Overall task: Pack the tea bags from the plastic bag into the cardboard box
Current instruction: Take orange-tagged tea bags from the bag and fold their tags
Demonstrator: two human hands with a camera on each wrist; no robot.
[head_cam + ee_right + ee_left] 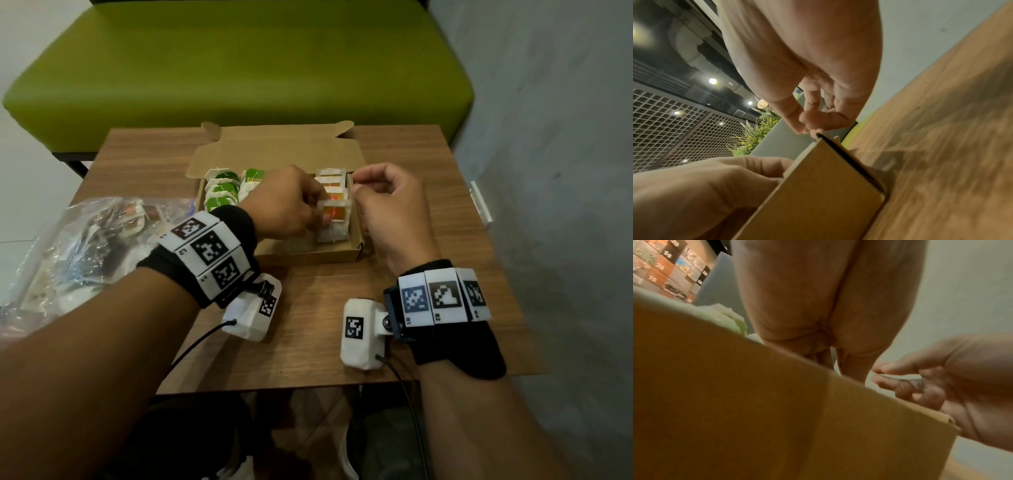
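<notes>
An open cardboard box [308,257] sits on the wooden table [308,349]. Green-labelled tea bags [222,192] fill its left side and a row of white ones [330,180] lines its right side. My left hand [323,217] reaches into the box and grips an orange-labelled tea bag [337,219] at the front of that row. My right hand [355,183] hovers over the box's right wall, thumb and forefinger pinching a thin pale piece [898,378] that looks like a tea bag tag. The right wrist view shows the pinch [807,129] at the top of the box wall [818,194].
The crinkled plastic bag [85,246], with more tea bags inside, lies at the table's left edge. A green bench [239,61] stands behind the table. A grey wall runs along the right. A small clear plastic piece [481,202] sits at the table's right edge.
</notes>
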